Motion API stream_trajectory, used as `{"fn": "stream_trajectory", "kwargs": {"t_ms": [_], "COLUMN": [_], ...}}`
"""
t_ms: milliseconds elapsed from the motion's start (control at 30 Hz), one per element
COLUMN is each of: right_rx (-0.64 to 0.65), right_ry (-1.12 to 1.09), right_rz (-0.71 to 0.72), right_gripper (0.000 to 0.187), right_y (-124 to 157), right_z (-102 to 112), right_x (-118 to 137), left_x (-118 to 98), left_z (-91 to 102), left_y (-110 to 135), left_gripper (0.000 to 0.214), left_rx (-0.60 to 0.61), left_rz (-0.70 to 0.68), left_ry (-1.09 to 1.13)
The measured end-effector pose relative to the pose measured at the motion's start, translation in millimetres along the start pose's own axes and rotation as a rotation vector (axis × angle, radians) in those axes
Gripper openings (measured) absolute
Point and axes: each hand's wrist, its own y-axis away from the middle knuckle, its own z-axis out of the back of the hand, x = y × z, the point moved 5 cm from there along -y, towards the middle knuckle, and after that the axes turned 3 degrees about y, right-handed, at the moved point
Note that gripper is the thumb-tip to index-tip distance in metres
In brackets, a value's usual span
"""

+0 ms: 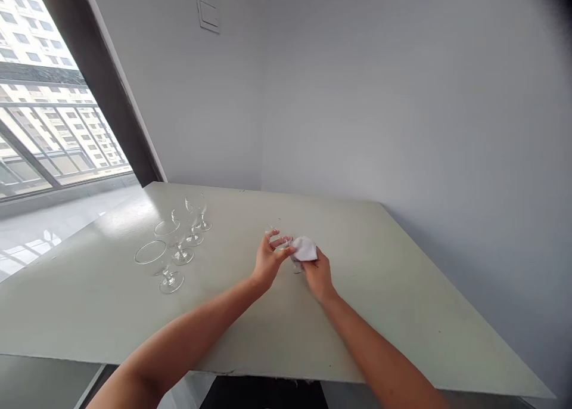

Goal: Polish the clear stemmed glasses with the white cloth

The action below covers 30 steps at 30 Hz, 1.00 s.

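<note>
My left hand (267, 261) is closed around the bowl of a clear stemmed glass (283, 242), which lies tilted between my hands above the middle of the table. In my right hand (319, 274) is a white cloth (304, 249), pressed against the foot end of that glass. The cloth and fingers hide much of the glass. To the left stand several more clear stemmed glasses in a slanting row, from the nearest glass (166, 272) to the farthest glass (202, 213), all upright.
The pale table (379, 313) reaches to the grey wall (357, 99) behind. Its front edge runs just before my body. A wall switch (208, 14) is at the upper left, beside a dark-framed window (49, 99) with a railing outside.
</note>
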Motion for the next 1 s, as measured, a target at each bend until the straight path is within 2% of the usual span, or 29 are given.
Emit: {"fn": "stream_trajectory", "kwargs": {"t_ms": [67, 133, 200, 300, 333, 367, 433, 500, 600, 700, 767, 867, 933, 1000], "right_rx": [-0.103, -0.111, 0.022, 0.352, 0.418, 0.452, 0.461, 0.496, 0.537, 0.451, 0.401, 0.386, 0.407, 0.428], "right_ry": [-0.087, -0.121, -0.017, 0.365, 0.497, 0.602, 0.663, 0.502, 0.015, -0.453, -0.636, -0.664, -0.509, -0.233], "right_rz": [-0.053, -0.035, 0.096, 0.485, 0.6, 0.68, 0.719, 0.616, 0.266, -0.122, -0.294, -0.384, -0.347, -0.242], "right_gripper": [0.017, 0.013, 0.012, 0.018, 0.019, 0.019, 0.02, 0.018, 0.017, 0.023, 0.027, 0.03, 0.031, 0.03], "right_y": [-6.7, -11.3, -9.8, 13.1, 23.3, 32.1, 42.6, 46.0, 46.4, 54.1, 64.0, 73.0, 70.5, 62.3], "right_z": [13.8, 25.8, 28.4, 9.6, 1.9, -4.6, -11.6, -12.2, -8.8, -13.8, -24.0, -36.1, -35.6, -27.8], "right_x": [-3.6, 0.6, 16.2, 47.4, 54.3, 58.9, 64.3, 65.6, 58.2, 40.7, 29.4, 18.3, 15.6, 17.6], "left_x": [-5.5, -11.0, -14.8, -16.9, -17.1, -17.4, -19.5, -24.9, -36.2, -48.1, -54.1, -55.9, -55.0, -56.2], "left_z": [8.6, 18.4, 25.7, 28.7, 27.6, 25.7, 20.7, 15.2, 7.7, 3.5, 2.1, 1.7, 3.4, 7.0], "left_y": [-2.7, -5.9, -7.0, -0.9, 3.4, 8.6, 20.5, 32.9, 49.0, 57.7, 58.9, 53.5, 44.5, 32.0], "left_gripper": [0.057, 0.058, 0.06, 0.06, 0.059, 0.058, 0.055, 0.052, 0.042, 0.038, 0.042, 0.049, 0.052, 0.053], "left_rx": [-0.047, -0.082, -0.091, -0.089, -0.084, -0.073, -0.034, 0.025, 0.104, 0.1, 0.077, 0.037, 0.006, -0.032], "left_rz": [0.012, 0.03, 0.071, 0.159, 0.19, 0.221, 0.268, 0.286, 0.291, 0.209, 0.101, -0.014, -0.059, -0.117], "left_ry": [-0.001, 0.011, 0.047, 0.095, 0.098, 0.098, 0.107, 0.158, 0.292, 0.382, 0.362, 0.272, 0.238, 0.224]}}
